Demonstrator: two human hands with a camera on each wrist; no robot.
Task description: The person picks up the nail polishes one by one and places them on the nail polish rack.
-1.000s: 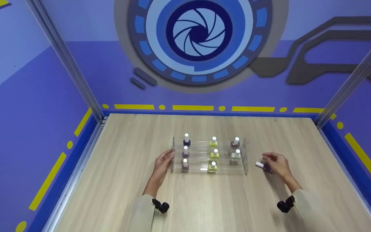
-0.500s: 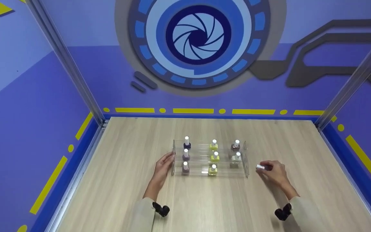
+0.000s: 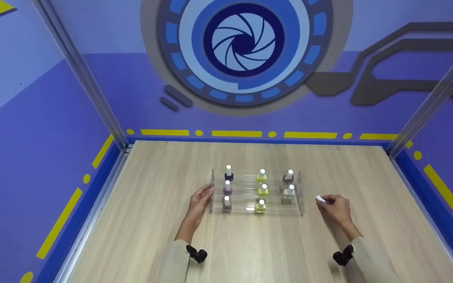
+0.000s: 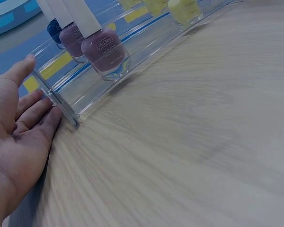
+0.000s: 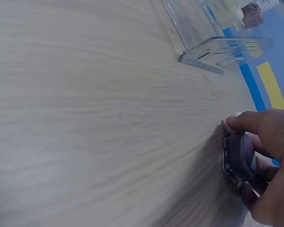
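A clear acrylic display rack (image 3: 246, 212) with stepped tiers bears several white-capped nail polish bottles. My left hand (image 3: 199, 200) is at the rack's left end; in the left wrist view its thumb and fingertips touch the side panel (image 4: 61, 104), fingers loosely extended. To the right of the rack, my right hand (image 3: 337, 208) holds a dark purple nail polish bottle (image 5: 239, 153) between thumb and fingers, close over the table. Its white cap (image 3: 320, 199) points up and toward the rack in the head view.
On the rack, purple bottles (image 3: 227, 203) stand in the left column, yellow ones (image 3: 260, 206) in the middle, and a glittery brown (image 3: 288, 177) and a pale one (image 3: 289, 192) at right. The wooden table (image 3: 258, 247) is bordered by blue walls (image 3: 439, 188) and metal posts.
The dark purple bottle lay on the table beside my right hand; now that hand grips it and has tilted its cap upward. My left hand stays at the rack.
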